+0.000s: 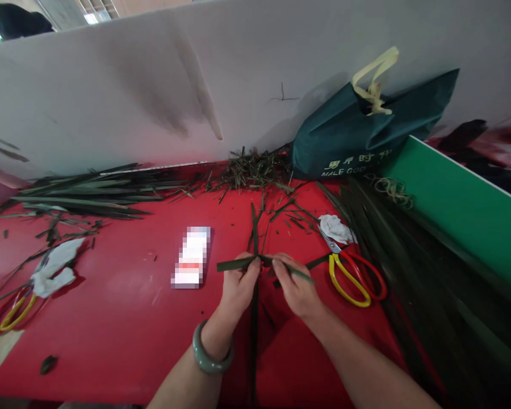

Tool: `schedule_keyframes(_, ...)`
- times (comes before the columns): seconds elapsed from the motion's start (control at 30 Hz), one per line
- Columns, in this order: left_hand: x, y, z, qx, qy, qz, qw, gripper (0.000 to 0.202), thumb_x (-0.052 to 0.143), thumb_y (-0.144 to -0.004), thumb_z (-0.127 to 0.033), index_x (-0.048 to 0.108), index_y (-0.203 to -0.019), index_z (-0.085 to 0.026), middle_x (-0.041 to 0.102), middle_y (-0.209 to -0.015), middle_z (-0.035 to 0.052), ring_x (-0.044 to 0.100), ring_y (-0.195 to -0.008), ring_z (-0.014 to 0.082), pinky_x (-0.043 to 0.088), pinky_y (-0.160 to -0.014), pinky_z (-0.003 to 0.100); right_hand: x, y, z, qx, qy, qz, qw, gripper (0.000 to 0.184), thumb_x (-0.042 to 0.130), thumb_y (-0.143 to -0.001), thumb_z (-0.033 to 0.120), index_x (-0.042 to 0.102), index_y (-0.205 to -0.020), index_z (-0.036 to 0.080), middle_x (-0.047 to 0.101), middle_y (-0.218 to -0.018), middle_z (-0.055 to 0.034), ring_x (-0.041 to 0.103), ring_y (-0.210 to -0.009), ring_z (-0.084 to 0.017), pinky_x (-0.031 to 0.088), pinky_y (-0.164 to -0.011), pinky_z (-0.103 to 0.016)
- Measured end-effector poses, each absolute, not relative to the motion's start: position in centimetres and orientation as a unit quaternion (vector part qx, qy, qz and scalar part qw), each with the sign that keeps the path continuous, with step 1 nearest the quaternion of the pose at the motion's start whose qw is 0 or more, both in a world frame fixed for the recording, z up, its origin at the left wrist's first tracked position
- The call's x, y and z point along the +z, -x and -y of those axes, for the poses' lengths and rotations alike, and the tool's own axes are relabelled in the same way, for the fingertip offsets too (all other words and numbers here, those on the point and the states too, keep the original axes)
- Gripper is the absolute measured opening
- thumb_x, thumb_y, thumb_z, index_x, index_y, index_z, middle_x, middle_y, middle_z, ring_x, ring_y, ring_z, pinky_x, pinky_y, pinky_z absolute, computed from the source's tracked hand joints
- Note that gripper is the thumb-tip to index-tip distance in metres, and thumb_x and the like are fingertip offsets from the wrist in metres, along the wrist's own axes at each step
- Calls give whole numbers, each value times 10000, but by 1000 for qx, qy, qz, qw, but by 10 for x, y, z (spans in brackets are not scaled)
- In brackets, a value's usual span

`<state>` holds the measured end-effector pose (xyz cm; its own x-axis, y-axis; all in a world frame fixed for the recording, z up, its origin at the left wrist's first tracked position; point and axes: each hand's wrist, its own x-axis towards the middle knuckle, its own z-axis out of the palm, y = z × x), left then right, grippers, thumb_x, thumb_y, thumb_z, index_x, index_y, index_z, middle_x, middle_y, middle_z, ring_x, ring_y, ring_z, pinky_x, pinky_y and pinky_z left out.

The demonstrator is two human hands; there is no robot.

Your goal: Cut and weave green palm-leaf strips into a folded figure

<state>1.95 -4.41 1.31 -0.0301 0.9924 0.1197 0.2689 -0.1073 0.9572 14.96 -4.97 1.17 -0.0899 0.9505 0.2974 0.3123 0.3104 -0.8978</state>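
Left hand [237, 289], jade bangle [208, 355] on wrist, fingers pinched shut on crossed leaf strips [255, 262] at table centre. Right hand [296, 289] pinches the same strips just at 3 o'clock of the left, thumb and forefinger closed on them. Scissors [353, 275] near at 3 o'clock, white rag [335, 228] touching the blades. Blurred card [191, 257] at 9 o'clock. Leaf scraps [255, 167] at 12, leaf bundle [93, 190] at 10, green bag [361, 133] at 1, against the wall

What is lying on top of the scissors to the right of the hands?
A crumpled white cloth lies over the blades of the scissors, hiding their tips; the red and yellow handles show on the red table.
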Motion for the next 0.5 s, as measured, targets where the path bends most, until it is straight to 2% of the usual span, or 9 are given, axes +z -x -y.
schedule_keyframes(0.07,15,-22,45,476,-552,-539,423,211,463,-763,-298,538,-649,-138,486,-568,-10,445,-553,94,360,-533,213,13,-153,46,372,503,610,487,243,383,-829,302,590,-784,183,602,-700,-20,575,-714,-143,462,-658,-239)
schedule_keyframes(0.17,18,-25,47,481,-540,-540,431,209,473,-758,-305,563,-685,-132,532,-604,2,480,-584,102,386,-559,217,12,-156,44,407,504,586,487,234,415,-809,334,568,-728,176,566,-616,2,540,-597,-125,441,-560,-218)
schedule_keyframes(0.27,18,-26,49,472,-558,-539,420,208,456,-770,-299,568,-704,-137,541,-605,4,494,-581,103,393,-560,217,8,-155,45,410,498,591,484,208,430,-799,323,575,-754,180,587,-654,-3,547,-613,-123,438,-584,-216)
schedule_keyframes(0.4,17,-28,52,435,-623,-544,357,164,488,-749,-278,581,-704,-150,542,-604,0,499,-587,102,385,-578,216,2,-156,41,357,501,646,452,201,424,-795,285,597,-756,191,608,-715,-20,557,-668,-133,431,-657,-241)
schedule_keyframes(0.5,16,-27,52,441,-593,-555,381,186,473,-758,-293,558,-676,-149,536,-586,-2,497,-569,103,385,-565,217,3,-160,37,394,500,619,461,199,435,-790,308,592,-775,187,601,-704,-16,556,-663,-134,437,-634,-239)
